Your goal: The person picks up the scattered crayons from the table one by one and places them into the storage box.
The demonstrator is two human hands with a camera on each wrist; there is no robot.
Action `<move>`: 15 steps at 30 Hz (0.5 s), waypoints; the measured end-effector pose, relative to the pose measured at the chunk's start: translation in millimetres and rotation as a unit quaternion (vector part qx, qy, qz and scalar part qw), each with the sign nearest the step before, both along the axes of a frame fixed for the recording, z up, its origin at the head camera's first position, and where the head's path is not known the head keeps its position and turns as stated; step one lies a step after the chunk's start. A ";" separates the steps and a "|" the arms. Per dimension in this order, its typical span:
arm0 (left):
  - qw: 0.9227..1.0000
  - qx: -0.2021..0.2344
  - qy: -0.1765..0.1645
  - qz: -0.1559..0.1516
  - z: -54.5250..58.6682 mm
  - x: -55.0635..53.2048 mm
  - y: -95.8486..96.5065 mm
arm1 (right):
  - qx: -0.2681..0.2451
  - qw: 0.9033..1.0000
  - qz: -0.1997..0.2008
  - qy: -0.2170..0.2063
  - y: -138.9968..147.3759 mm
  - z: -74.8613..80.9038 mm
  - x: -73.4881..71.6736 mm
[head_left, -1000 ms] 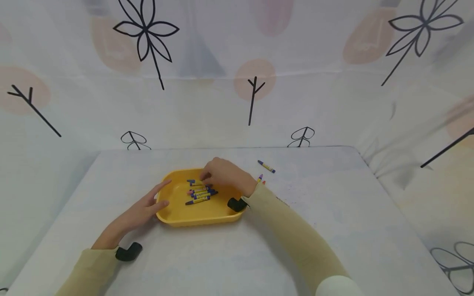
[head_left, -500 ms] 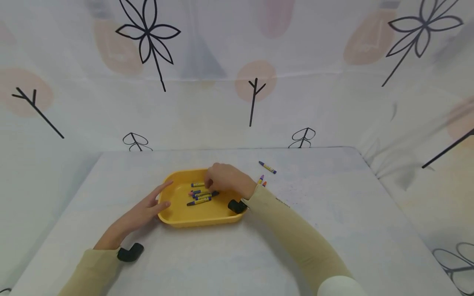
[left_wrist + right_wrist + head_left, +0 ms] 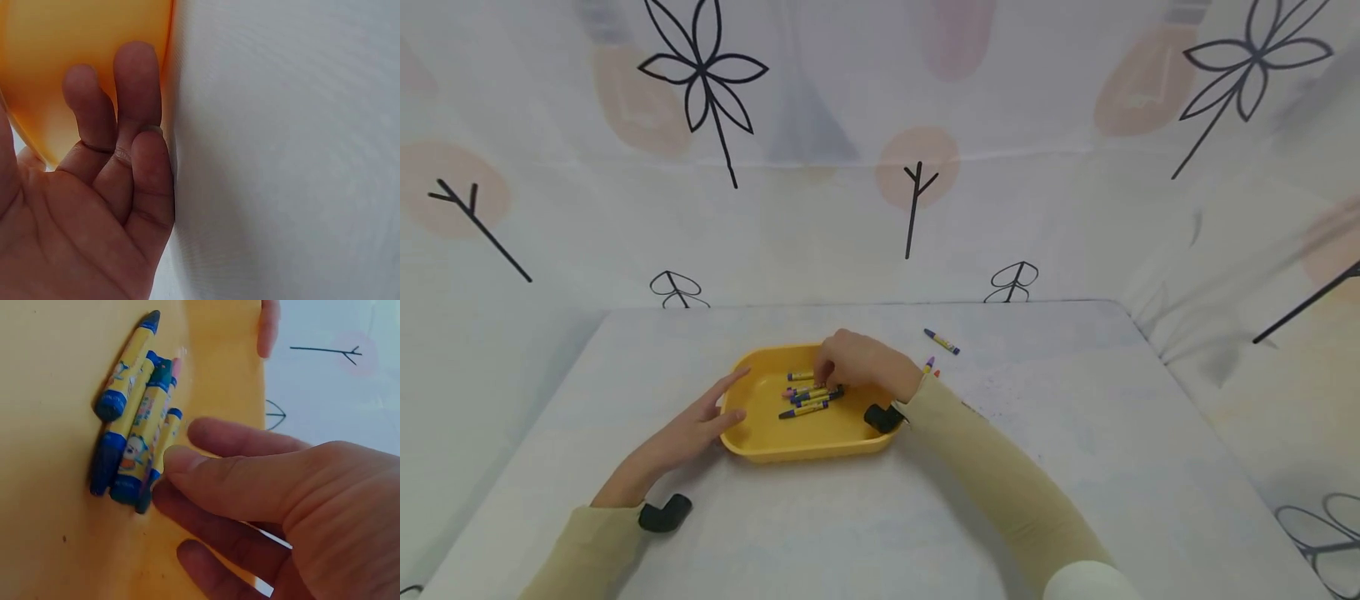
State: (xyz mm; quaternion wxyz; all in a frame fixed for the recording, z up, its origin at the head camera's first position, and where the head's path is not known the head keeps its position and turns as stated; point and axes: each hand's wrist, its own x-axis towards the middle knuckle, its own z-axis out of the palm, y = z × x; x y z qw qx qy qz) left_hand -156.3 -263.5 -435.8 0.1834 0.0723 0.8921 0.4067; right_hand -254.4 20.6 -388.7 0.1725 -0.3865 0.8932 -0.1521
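A yellow tray (image 3: 767, 446) holds several crayons (image 3: 808, 408) with yellow wrappers and blue bands. They lie in a loose row, closely seen in the right wrist view. My right hand (image 3: 865, 358) reaches down into the tray over the far end of the row. Its thumb and middle fingertip pinch at a crayon (image 3: 166, 434) beside the pile; the thumb partly hides it. My left hand (image 3: 681, 433) rests at the tray's left side, thumb and index finger spread over the rim. In the left wrist view its other fingers (image 3: 137, 87) lie loosely bent at the tray's wall.
A dark-tipped crayon (image 3: 942, 341) lies on the white table (image 3: 820, 525) beyond the tray's right side. Closer in, a purple crayon (image 3: 928, 364) and a reddish tip (image 3: 936, 374) show beside the right sleeve (image 3: 1000, 475). A patterned cloth (image 3: 820, 225) hangs behind.
The right hand moved slightly right and nearer within the tray. A dark-tipped crayon at the row's far side is no longer seen there. The left hand stays on the rim.
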 end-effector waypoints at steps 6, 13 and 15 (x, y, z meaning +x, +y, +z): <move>1.000 -0.002 -0.002 0.004 -1.0 0.8 0.0 | -0.069 0.997 -0.002 -0.033 17.7 16.5 -1.1; 1.000 0.005 -0.001 0.002 -0.4 0.7 0.3 | -0.136 0.990 -0.038 0.015 67.8 20.8 -8.9; 1.000 0.002 0.000 0.001 0.5 0.8 0.2 | -0.152 0.986 -0.064 0.019 84.9 17.5 -8.9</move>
